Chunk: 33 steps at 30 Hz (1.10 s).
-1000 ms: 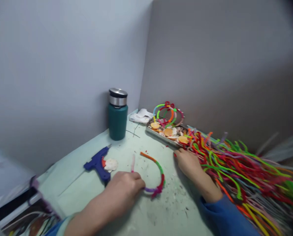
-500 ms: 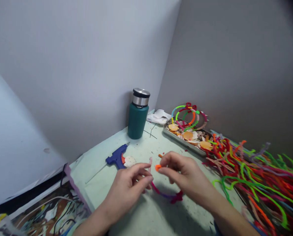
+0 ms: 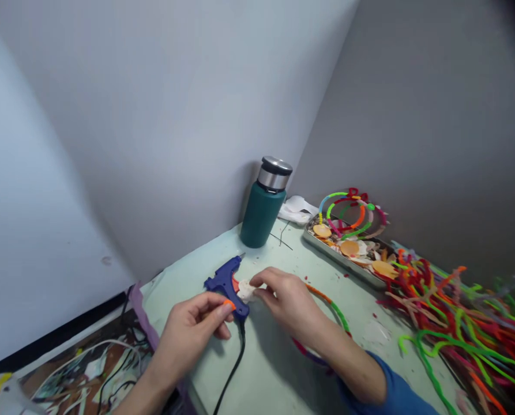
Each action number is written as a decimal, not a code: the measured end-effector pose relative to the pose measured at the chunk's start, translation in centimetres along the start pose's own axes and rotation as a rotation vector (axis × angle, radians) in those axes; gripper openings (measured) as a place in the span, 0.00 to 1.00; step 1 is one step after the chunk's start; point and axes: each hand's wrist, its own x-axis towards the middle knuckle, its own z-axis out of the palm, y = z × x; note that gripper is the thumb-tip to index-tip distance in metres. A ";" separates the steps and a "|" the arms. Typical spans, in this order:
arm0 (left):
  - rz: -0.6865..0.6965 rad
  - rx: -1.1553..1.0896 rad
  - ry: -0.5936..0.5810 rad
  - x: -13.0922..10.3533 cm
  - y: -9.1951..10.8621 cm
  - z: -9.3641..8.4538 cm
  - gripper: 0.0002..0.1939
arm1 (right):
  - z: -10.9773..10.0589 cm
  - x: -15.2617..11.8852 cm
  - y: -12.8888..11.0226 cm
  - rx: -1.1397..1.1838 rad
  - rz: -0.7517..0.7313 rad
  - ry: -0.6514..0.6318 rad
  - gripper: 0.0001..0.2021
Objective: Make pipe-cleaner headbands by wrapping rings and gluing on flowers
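Between the thumb and forefinger of my left hand [image 3: 199, 323] is a small orange piece [image 3: 229, 304]. My right hand [image 3: 289, 300] pinches the edge of a white shell [image 3: 245, 290] beside the glue gun. The blue glue gun [image 3: 226, 279] lies on the table, its nozzle toward the back and its black cord running to the front edge. A pipe-cleaner ring [image 3: 338, 314] with orange, green and magenta parts lies on the table, partly hidden under my right forearm.
A teal bottle [image 3: 262, 216] stands near the wall. Behind it lies white plastic [image 3: 298, 208]. A metal tray [image 3: 344, 263] holds shells and colourful rings [image 3: 353, 216]. Loose pipe cleaners [image 3: 460, 323] are heaped at the right. Thin wires lie by the bottle.
The orange piece has passed from my right hand to my left. My right hand has moved left onto the white shell, and the ring now lies on the table. The view has shifted left.
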 end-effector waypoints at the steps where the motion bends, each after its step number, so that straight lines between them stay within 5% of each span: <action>1: 0.004 0.008 0.018 0.1 -0.1 -0.3 0.13 | 0.0 0.4 0.6 -0.102 0.017 -0.022 0.09; 9: -0.011 0.044 0.010 0.9 -0.8 -1.3 0.13 | 0.8 1.9 1.9 -0.489 -0.020 -0.237 0.10; 15: -0.023 0.039 0.004 1.4 -1.4 -1.5 0.13 | -0.1 2.2 2.7 -0.250 0.010 -0.175 0.09; 18: -0.027 0.036 0.006 1.6 -1.3 -1.4 0.13 | -0.4 2.7 4.1 -0.077 0.191 -0.111 0.14; 21: -0.037 0.057 0.000 1.8 -0.9 -1.1 0.13 | -0.3 3.2 5.5 0.127 0.470 -0.181 0.14; 24: -0.035 0.092 0.000 2.0 -0.5 -0.8 0.14 | -0.4 3.5 6.3 0.213 0.599 -0.249 0.13; 27: -0.019 0.104 0.026 2.3 -0.5 -0.8 0.14 | -0.8 3.6 5.8 0.060 0.551 -0.207 0.15; 31: 0.038 0.106 0.158 2.4 -0.7 -1.3 0.14 | -0.5 3.2 2.6 -0.392 0.348 0.007 0.12; 33: 0.073 0.116 0.229 2.5 -0.5 -1.8 0.13 | 0.6 2.7 0.6 -0.424 0.217 -0.062 0.13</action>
